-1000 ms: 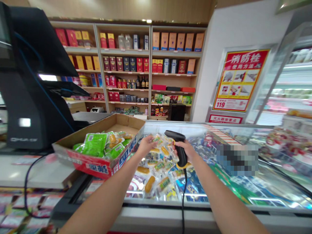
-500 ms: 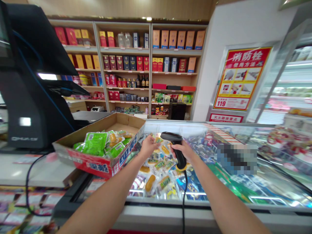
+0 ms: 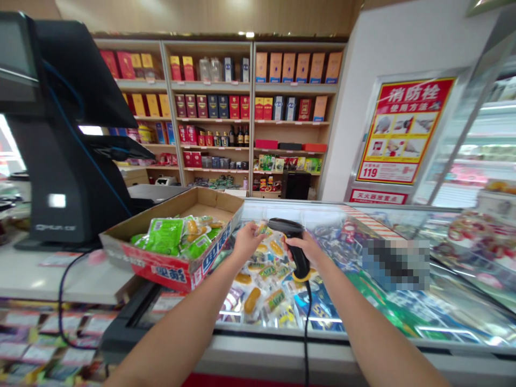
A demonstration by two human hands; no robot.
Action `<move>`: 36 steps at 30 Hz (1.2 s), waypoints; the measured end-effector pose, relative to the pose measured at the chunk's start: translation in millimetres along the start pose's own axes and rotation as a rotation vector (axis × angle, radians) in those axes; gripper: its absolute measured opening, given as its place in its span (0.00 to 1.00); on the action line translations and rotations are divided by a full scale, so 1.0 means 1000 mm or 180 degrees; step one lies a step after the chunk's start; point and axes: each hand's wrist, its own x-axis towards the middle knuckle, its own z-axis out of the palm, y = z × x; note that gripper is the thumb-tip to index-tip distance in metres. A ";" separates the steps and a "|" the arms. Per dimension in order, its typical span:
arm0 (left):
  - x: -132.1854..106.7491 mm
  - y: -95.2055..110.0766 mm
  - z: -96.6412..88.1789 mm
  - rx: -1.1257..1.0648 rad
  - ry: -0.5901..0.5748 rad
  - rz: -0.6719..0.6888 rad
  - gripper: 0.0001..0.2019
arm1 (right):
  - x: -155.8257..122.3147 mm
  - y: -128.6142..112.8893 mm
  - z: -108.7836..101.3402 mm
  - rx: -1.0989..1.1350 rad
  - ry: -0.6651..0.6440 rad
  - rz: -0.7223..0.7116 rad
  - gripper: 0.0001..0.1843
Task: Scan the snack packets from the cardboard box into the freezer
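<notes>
My right hand (image 3: 307, 248) grips the handle of a black barcode scanner (image 3: 291, 236), whose head points left and whose cable hangs down toward me. My left hand (image 3: 245, 241) pinches the top of a string of clear snack packets (image 3: 262, 279) with yellow sausage-like pieces, held just left of the scanner head. The packets trail down over the glass lid of a chest freezer (image 3: 403, 317).
A shallow cardboard box (image 3: 169, 266) with green snack packs sits left of my hands, half on the counter. A black checkout terminal (image 3: 60, 161) stands far left. Shelves of boxed goods (image 3: 250, 107) line the back wall. A red fire-hydrant poster (image 3: 403, 129) hangs at right.
The scanner has tilted and drawn closer to the packet in my left hand. The view has shifted slightly left; both hands stay over the freezer lid.
</notes>
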 end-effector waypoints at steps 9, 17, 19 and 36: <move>0.007 0.073 -0.098 0.2224 0.0941 0.0283 0.09 | 0.026 -0.049 0.066 -0.0259 -0.0413 -0.0107 0.09; 0.016 0.040 -0.162 0.2296 0.1580 0.0507 0.11 | 0.044 -0.053 0.120 -0.0380 -0.0685 -0.0117 0.07; 0.014 0.040 -0.160 0.2223 0.1622 0.0587 0.14 | 0.044 -0.050 0.117 -0.0329 -0.0611 -0.0106 0.07; 0.012 -0.009 -0.005 0.2816 -0.1759 0.0884 0.21 | 0.023 -0.005 0.000 0.0373 0.0506 0.0156 0.10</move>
